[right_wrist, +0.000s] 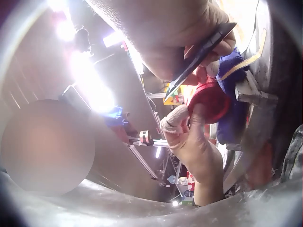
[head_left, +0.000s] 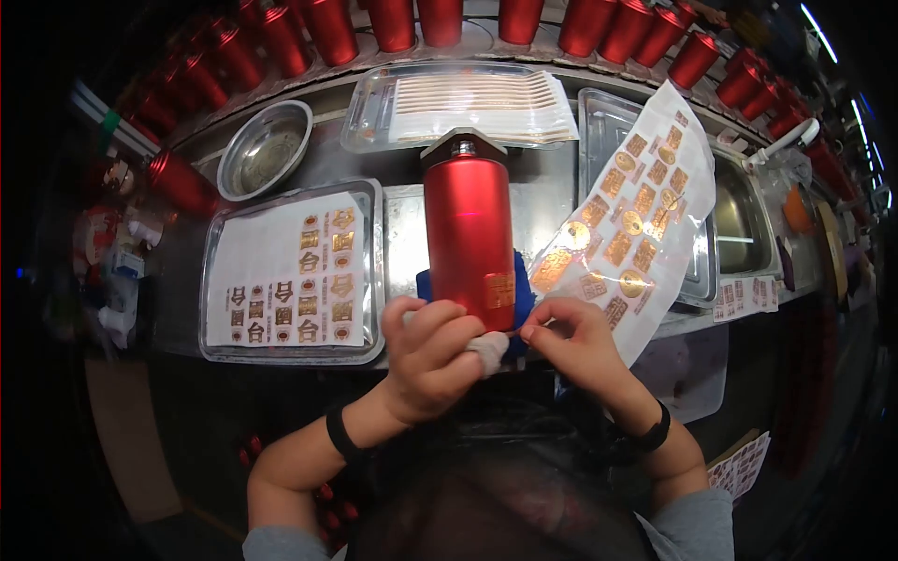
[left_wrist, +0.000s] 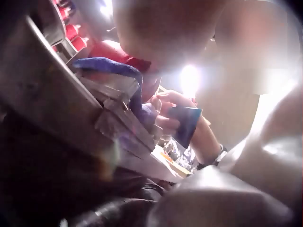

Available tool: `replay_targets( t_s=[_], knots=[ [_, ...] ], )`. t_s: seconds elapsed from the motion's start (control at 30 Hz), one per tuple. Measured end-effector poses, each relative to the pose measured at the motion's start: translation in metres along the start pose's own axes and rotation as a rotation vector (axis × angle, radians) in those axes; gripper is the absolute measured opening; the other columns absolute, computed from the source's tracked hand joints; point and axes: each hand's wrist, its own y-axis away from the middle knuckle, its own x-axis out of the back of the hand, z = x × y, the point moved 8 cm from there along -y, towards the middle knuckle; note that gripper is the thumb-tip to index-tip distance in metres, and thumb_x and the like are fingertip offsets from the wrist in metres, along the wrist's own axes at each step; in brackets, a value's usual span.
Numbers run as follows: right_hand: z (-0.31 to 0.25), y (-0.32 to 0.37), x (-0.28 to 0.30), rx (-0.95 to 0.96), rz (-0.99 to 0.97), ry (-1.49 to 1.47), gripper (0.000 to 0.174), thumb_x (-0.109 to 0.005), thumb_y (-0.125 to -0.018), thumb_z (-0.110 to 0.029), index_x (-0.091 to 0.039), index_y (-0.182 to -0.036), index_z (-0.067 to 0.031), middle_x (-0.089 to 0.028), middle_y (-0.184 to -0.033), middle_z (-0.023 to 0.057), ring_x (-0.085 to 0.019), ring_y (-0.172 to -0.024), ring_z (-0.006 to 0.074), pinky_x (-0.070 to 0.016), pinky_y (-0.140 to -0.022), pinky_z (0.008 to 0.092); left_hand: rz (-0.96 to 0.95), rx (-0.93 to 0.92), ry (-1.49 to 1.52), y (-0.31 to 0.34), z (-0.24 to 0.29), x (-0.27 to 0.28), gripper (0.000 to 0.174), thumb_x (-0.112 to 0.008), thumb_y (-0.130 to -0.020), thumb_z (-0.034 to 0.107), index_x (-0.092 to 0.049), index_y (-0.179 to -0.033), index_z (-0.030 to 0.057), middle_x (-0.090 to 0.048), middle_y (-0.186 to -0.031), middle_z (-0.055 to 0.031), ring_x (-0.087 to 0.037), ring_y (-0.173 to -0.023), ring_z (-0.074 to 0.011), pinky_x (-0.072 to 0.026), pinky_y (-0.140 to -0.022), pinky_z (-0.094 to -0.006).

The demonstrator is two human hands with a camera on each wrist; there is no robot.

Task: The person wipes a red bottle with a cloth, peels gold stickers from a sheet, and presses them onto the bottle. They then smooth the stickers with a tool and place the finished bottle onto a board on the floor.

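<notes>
A red bottle [head_left: 468, 224] lies over a blue cloth [head_left: 522, 304], its neck pointing away; a gold character label [head_left: 501, 290] is near its base. My left hand [head_left: 432, 360], one finger wrapped in white, grips the base end; in the right wrist view its thumb presses the bottle's round bottom [right_wrist: 210, 104]. Beside the base, my right hand [head_left: 582, 348] has fingers and thumb pinched together. It holds a thin flat piece, dark in the right wrist view [right_wrist: 201, 56] and blue in the left wrist view [left_wrist: 186, 125]. A narrow pale strip [right_wrist: 246, 61] juts out near the cloth.
At left a tray [head_left: 376, 271] bears a sheet of gold labels; behind it stands a metal bowl [head_left: 265, 150]. Another tray [head_left: 368, 112] holds striped sheets. A large label sheet [head_left: 645, 206] lies at right, near a sink [head_left: 745, 210]. Several red bottles [head_left: 393, 23] line the back.
</notes>
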Motion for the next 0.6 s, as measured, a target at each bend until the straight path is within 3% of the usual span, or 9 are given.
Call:
replay_targets(
  t_s=[0.07, 0.13, 0.23, 0.43, 0.53, 0.6],
  knots=[
    [-0.003, 0.002, 0.003, -0.024, -0.006, 0.007, 0.013, -0.071, -0.084, -0.015, -0.068, -0.082, -0.0025, -0.055, -0.067, -0.0042, -0.043, -0.058, 0.0021, -0.0345, -0.053, 0.0226, 0.161, 0.134, 0.111, 0.009, -0.013, 0.01, 0.037, -0.084, -0.062, 0.003, -0.064, -0.091, 0.0125, -0.062, -0.101, -0.0042, -0.06, -0.089, -0.0262, -0.0423, -0.08, -0.0416],
    [-0.006, 0.003, 0.001, -0.019, -0.03, 0.023, 0.013, -0.071, -0.084, -0.015, -0.068, -0.082, -0.0027, -0.055, -0.067, -0.0041, -0.043, -0.058, 0.0025, -0.0349, -0.053, 0.0229, 0.236, 0.309, 0.235, 0.028, -0.024, 0.006, 0.038, -0.082, -0.064, 0.0, -0.063, -0.094, 0.0119, -0.062, -0.101, -0.0045, -0.061, -0.089, -0.0265, -0.0431, -0.08, -0.0404],
    [-0.011, 0.003, 0.001, 0.031, -0.015, 0.022, 0.013, -0.072, -0.084, -0.015, -0.067, -0.081, -0.003, -0.055, -0.067, -0.0044, -0.043, -0.058, 0.0028, -0.0347, -0.053, 0.0226, 0.178, 0.256, 0.135, 0.033, -0.021, 0.006, 0.038, -0.081, -0.066, -0.001, -0.062, -0.096, 0.0118, -0.062, -0.102, -0.0048, -0.061, -0.091, -0.0264, -0.0429, -0.083, -0.0422],
    [-0.005, 0.001, 0.003, 0.012, -0.009, 0.004, 0.012, -0.072, -0.083, -0.014, -0.067, -0.079, -0.0039, -0.056, -0.067, -0.004, -0.043, -0.059, 0.003, -0.035, -0.054, 0.0223, 0.072, 0.073, -0.008, 0.012, -0.003, 0.006, 0.03, -0.08, -0.066, 0.011, -0.064, -0.09, 0.016, -0.062, -0.102, -0.0029, -0.06, -0.098, -0.0242, -0.0374, -0.091, -0.0456],
    [0.0, -0.001, 0.0, -0.005, -0.011, 0.01, 0.012, -0.072, -0.083, -0.015, -0.067, -0.079, -0.0042, -0.056, -0.067, -0.004, -0.044, -0.059, 0.003, -0.035, -0.054, 0.0221, -0.065, -0.034, 0.024, -0.002, 0.0, -0.005, 0.021, -0.078, -0.068, 0.016, -0.068, -0.086, 0.0198, -0.063, -0.105, 0.0011, -0.059, -0.103, -0.0207, -0.0357, -0.094, -0.0448],
    [-0.004, -0.002, -0.003, 0.02, -0.021, 0.058, 0.013, -0.071, -0.083, -0.015, -0.066, -0.08, -0.0037, -0.057, -0.069, -0.0026, -0.045, -0.06, 0.0041, -0.036, -0.054, 0.023, 0.017, 0.032, 0.056, 0.0, -0.008, 0.0, 0.022, -0.079, -0.066, 0.014, -0.066, -0.083, 0.0195, -0.063, -0.103, 0.0003, -0.06, -0.102, -0.0221, -0.0376, -0.093, -0.0462]
  ],
)
